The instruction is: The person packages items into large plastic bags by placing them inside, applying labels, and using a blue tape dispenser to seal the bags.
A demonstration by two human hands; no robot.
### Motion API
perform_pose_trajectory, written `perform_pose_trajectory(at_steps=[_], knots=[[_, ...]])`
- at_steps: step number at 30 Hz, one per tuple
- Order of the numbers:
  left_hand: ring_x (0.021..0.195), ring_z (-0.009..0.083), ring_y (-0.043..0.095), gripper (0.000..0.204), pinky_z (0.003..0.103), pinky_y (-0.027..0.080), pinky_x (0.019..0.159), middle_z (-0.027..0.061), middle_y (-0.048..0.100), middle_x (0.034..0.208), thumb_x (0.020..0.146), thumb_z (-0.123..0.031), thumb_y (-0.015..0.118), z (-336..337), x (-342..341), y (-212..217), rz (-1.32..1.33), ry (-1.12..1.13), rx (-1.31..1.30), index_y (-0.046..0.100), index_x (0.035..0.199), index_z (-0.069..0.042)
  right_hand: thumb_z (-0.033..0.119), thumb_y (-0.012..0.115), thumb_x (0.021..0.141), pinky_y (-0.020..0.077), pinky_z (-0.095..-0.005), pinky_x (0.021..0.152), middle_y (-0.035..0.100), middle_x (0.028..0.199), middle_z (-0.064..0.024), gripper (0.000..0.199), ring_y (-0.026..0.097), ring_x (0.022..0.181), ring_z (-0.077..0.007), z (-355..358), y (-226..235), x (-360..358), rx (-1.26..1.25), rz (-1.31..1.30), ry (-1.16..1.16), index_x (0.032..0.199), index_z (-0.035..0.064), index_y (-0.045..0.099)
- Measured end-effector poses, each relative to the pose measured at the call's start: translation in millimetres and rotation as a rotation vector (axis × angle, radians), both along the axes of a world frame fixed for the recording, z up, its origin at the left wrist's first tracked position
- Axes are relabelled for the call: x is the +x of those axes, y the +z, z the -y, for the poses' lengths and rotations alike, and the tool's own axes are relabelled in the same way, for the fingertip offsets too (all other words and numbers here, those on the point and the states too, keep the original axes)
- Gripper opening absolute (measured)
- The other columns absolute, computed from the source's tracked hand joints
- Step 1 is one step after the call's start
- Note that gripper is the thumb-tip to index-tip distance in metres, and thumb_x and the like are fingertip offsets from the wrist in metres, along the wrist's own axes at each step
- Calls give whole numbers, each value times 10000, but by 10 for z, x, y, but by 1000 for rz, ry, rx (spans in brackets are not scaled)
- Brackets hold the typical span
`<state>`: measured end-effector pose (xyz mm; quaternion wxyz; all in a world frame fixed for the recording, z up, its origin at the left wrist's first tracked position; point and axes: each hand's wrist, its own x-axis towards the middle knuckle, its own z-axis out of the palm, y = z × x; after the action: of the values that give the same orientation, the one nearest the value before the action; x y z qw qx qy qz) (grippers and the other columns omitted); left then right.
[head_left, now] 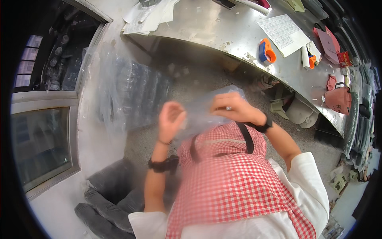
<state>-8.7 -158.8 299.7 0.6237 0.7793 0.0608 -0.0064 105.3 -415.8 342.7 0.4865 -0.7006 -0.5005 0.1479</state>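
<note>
A clear, bluish plastic bag (197, 115) stretches between my two hands, in front of my red-and-white checked apron. My right hand (235, 108), with a ring on one finger, is closed on the bag's upper right part, its back turned up. At the bag's left edge is my left hand (171, 119), somewhat blurred, its fingers curled in toward the thumb and closed on the film. Black bands sit on both wrists. What lies inside the bag, if anything, I cannot make out.
A metal table (211, 30) curves across the far side, bearing papers (284, 34), an orange-and-blue tape dispenser (266, 51) and a pink bag (337, 99). Clear plastic film (133, 87) hangs by the left wall. Dark grey rolls (107, 207) lie at lower left.
</note>
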Motion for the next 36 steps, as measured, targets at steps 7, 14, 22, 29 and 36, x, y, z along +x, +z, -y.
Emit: perform_pose_trajectory(at_steps=[7,14,22,29,36], knots=[[1118,325,581,536,391,450,966,157,597,1226,732,-219,746,-159,-585,-1326,-1,-218,480,572,1211,-49,215,732,741,510,-381,786,658,970,-134,384,639,859,-305,607,-1107,-116,-285,166,-355,1062,45,608],[971,310,621,412,373,487,813,174,644,1040,743,-219,710,565,300,51,-27,-396,202,610,1099,-37,108,697,763,486,-356,662,620,820,-114,103,615,753,-289,-156,-280,-297,21,-23,-167,805,47,626],[540,277,394,138,315,428,551,117,530,630,644,-50,615,445,521,279,88,-496,200,510,731,-28,121,701,729,465,-382,811,589,1051,-136,354,573,957,-291,92,-95,-324,-20,1,-302,1063,68,598],[841,307,596,203,366,483,737,128,602,870,632,-12,597,807,410,953,171,-800,381,575,831,-47,129,633,739,408,-363,868,612,917,-100,227,577,891,-290,100,-677,-304,-241,-22,-99,958,70,619],[1031,324,567,445,398,457,838,166,587,1085,643,-143,785,529,993,385,245,-268,846,630,1052,-61,120,608,738,418,-405,858,594,836,-80,206,556,816,-303,148,-952,-563,-62,92,-221,932,53,612]])
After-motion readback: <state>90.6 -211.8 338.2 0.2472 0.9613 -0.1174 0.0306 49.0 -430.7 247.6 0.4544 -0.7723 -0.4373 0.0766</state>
